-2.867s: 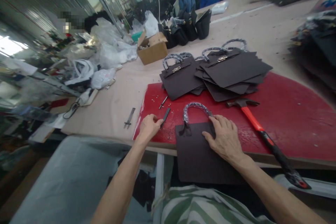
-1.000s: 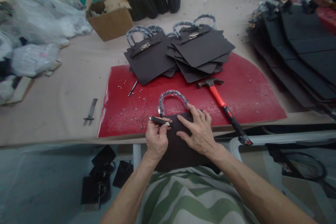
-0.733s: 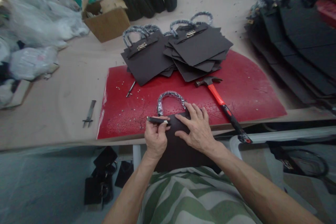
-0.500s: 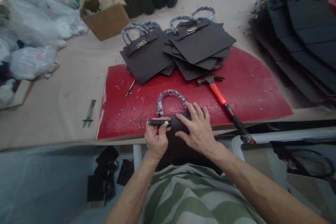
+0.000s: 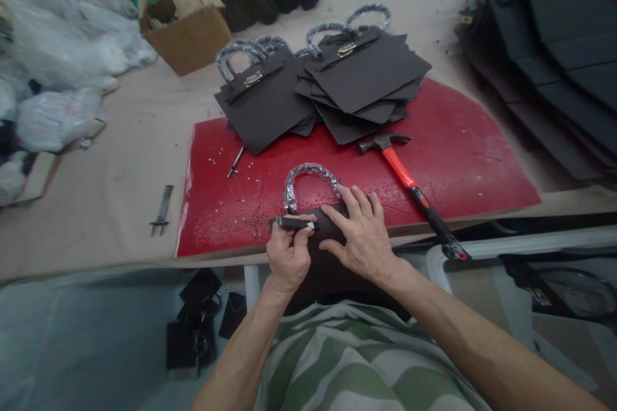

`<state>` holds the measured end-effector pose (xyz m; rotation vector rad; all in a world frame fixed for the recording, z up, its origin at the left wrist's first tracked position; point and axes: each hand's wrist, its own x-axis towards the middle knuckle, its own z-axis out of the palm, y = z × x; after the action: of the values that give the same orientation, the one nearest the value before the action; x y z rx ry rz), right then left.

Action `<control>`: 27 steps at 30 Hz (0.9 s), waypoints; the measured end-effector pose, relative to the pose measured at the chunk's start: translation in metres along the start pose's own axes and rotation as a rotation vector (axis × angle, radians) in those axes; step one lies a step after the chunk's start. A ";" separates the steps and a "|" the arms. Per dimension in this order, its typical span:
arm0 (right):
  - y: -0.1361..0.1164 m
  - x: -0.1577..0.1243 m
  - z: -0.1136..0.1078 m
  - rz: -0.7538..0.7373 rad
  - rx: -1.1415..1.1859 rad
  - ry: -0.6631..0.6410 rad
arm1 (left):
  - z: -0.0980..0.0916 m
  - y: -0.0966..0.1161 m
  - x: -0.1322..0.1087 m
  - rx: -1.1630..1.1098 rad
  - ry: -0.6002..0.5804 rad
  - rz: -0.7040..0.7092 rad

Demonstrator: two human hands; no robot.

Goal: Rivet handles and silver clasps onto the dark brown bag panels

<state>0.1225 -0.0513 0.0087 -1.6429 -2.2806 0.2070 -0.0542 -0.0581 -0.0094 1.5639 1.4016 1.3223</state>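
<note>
A dark brown handbag panel (image 5: 328, 228) lies at the front edge of the red board, its lower part hanging toward my body. Its curved handle (image 5: 311, 170), wrapped in clear plastic, points away from me. Between the thumb and fingers of my left hand (image 5: 288, 257) is a short black strap (image 5: 292, 223) with a shiny end, held over the panel's left top edge. My right hand (image 5: 361, 228) rests on the panel's right side, fingers spread, fingertips near the handle's right foot. The strap's underside is hidden.
A claw hammer (image 5: 409, 183) lies right on the red board (image 5: 463, 141). Panels with handles (image 5: 274, 103) are piled behind. A thin metal punch (image 5: 235, 162) and a pronged tool (image 5: 162, 212) lie left. A cardboard box (image 5: 187, 32) and stacked dark panels (image 5: 554, 64) stand farther off.
The black strap in my left hand has shifted slightly to the right over the panel. My right hand stays spread in place. The whole view has moved a little.
</note>
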 end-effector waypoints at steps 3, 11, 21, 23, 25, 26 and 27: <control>0.000 0.000 0.000 0.001 0.007 -0.002 | 0.000 -0.002 -0.002 0.056 0.001 0.012; 0.000 0.002 -0.002 0.015 0.026 -0.018 | 0.002 -0.010 -0.004 0.028 0.057 0.042; 0.001 0.002 -0.001 0.011 0.034 -0.015 | 0.002 -0.003 0.001 0.051 0.018 0.070; 0.002 0.001 0.000 0.007 0.035 -0.014 | 0.002 -0.003 0.003 0.089 0.004 0.092; 0.002 0.001 0.000 0.003 0.039 -0.012 | 0.002 -0.002 0.004 0.146 -0.013 0.142; 0.002 0.001 0.000 0.001 0.042 -0.010 | 0.002 -0.002 0.005 0.177 -0.020 0.176; 0.002 0.001 0.000 -0.001 0.045 -0.007 | 0.002 -0.001 0.006 0.206 -0.025 0.207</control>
<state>0.1242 -0.0498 0.0086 -1.6208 -2.2654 0.2619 -0.0534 -0.0517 -0.0094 1.8986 1.4287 1.3036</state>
